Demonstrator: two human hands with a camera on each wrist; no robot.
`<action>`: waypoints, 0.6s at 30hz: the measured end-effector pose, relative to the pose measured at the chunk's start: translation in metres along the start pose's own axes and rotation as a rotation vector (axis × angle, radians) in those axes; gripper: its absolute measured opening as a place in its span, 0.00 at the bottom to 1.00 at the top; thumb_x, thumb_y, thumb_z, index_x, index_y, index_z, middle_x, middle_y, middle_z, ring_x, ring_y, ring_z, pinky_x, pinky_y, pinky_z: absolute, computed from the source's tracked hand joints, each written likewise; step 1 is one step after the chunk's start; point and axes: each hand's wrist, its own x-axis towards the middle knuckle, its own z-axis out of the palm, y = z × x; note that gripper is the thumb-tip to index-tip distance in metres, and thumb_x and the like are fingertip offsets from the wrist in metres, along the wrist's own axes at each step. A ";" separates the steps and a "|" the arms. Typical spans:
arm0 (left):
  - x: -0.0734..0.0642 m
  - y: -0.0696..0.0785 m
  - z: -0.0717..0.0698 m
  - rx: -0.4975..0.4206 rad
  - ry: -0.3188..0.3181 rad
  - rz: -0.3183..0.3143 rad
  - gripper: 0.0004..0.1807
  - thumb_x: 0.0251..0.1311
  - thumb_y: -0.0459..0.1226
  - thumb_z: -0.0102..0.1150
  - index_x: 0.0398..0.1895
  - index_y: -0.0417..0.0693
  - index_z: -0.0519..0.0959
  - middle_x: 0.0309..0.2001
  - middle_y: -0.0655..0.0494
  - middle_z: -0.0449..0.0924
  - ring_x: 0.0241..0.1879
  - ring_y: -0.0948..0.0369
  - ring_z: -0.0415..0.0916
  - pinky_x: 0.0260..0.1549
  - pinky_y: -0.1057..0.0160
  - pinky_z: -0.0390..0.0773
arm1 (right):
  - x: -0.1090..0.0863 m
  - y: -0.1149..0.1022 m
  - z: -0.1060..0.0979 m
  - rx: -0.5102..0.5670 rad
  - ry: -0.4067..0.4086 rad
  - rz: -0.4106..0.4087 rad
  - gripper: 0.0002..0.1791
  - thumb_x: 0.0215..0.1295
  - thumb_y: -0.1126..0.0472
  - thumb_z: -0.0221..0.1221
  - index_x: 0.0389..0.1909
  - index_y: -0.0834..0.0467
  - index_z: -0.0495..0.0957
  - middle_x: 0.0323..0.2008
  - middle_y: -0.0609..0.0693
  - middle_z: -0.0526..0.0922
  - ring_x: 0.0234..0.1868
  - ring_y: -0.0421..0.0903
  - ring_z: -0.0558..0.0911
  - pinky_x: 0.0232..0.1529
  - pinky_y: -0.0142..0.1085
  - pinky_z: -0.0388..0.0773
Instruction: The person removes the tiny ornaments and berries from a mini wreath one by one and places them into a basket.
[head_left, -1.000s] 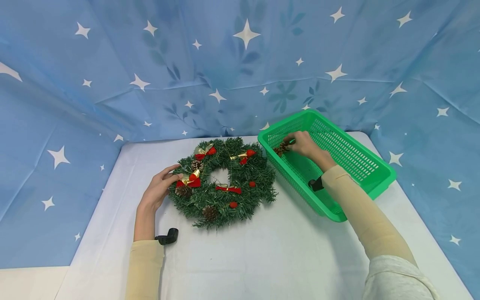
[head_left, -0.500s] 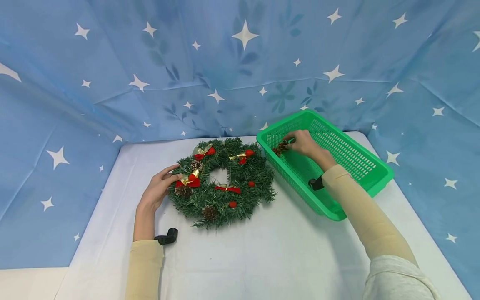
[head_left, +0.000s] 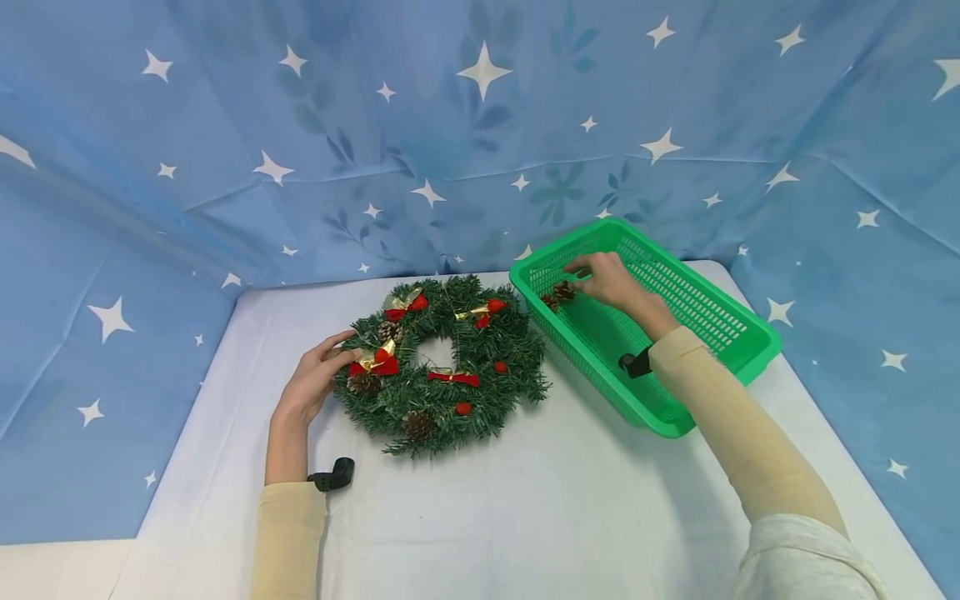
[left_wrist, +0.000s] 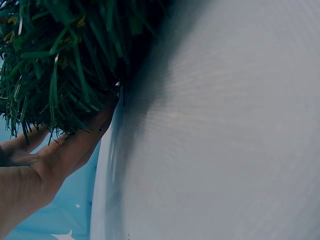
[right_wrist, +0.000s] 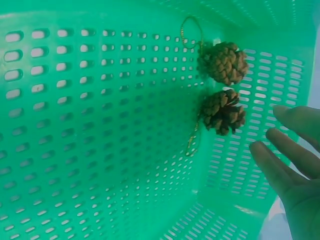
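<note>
The green wreath (head_left: 435, 404) lay on the white-covered tabletop (head_left: 480, 508), dressed with 4 red-and-gold bows (head_left: 453, 379), small red balls (head_left: 463, 408) and 3 attached cones (head_left: 418, 425). At the wreath's left edge was the left hand (head_left: 311, 379), its grip holding that edge, the thumb on top close to a bow and the other fingers partly hidden by the greenery. Just right of the wreath stood the green basket (head_left: 600, 329), set at a slant, with 2 loose pine cones (right_wrist: 226, 63) inside it at the end nearest the wreath. The cones sat side by side against the slotted plastic, with thin gold cords (right_wrist: 189, 146) trailing from them. The right hand (head_left: 611, 282) hung over the basket, to the right of the wreath; its grip was wide, the fingers spread and holding nothing, near the loose pine cones yet apart from them. Beige sleeves (head_left: 738, 425) covered the forearms. Behind the wreath rose a blue backdrop (head_left: 247, 200) printed with white stars (head_left: 484, 72) and leaves.
</note>
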 end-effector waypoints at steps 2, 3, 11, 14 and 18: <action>0.000 0.000 0.000 -0.001 0.000 0.002 0.39 0.73 0.45 0.61 0.82 0.54 0.57 0.62 0.45 0.73 0.79 0.44 0.51 0.73 0.32 0.50 | -0.001 -0.003 -0.002 -0.001 0.005 -0.007 0.19 0.68 0.69 0.65 0.59 0.69 0.81 0.56 0.68 0.83 0.55 0.65 0.83 0.52 0.55 0.82; -0.001 0.000 -0.001 -0.001 0.000 0.002 0.39 0.73 0.45 0.61 0.82 0.54 0.57 0.61 0.46 0.74 0.79 0.44 0.51 0.73 0.32 0.50 | -0.002 -0.004 -0.002 -0.003 0.006 -0.012 0.19 0.68 0.70 0.64 0.59 0.69 0.81 0.56 0.68 0.83 0.55 0.65 0.83 0.52 0.55 0.82; -0.001 0.000 0.000 0.006 -0.001 -0.002 0.39 0.73 0.46 0.60 0.82 0.54 0.57 0.61 0.48 0.73 0.80 0.44 0.49 0.74 0.33 0.51 | -0.008 -0.013 -0.007 0.009 0.024 -0.020 0.19 0.67 0.70 0.66 0.58 0.67 0.82 0.56 0.66 0.84 0.56 0.64 0.83 0.54 0.55 0.82; -0.001 0.000 0.000 0.010 0.003 -0.004 0.39 0.73 0.46 0.61 0.82 0.54 0.57 0.63 0.45 0.72 0.80 0.44 0.49 0.74 0.33 0.51 | -0.010 -0.017 -0.010 0.015 0.034 -0.030 0.19 0.66 0.70 0.66 0.58 0.67 0.82 0.56 0.65 0.84 0.56 0.64 0.83 0.54 0.54 0.82; 0.000 -0.001 0.000 0.010 0.006 -0.008 0.40 0.73 0.47 0.61 0.82 0.54 0.57 0.67 0.40 0.68 0.80 0.44 0.48 0.74 0.33 0.50 | -0.014 -0.023 -0.015 0.029 0.047 -0.056 0.19 0.66 0.71 0.66 0.58 0.67 0.82 0.56 0.66 0.84 0.56 0.65 0.83 0.53 0.54 0.82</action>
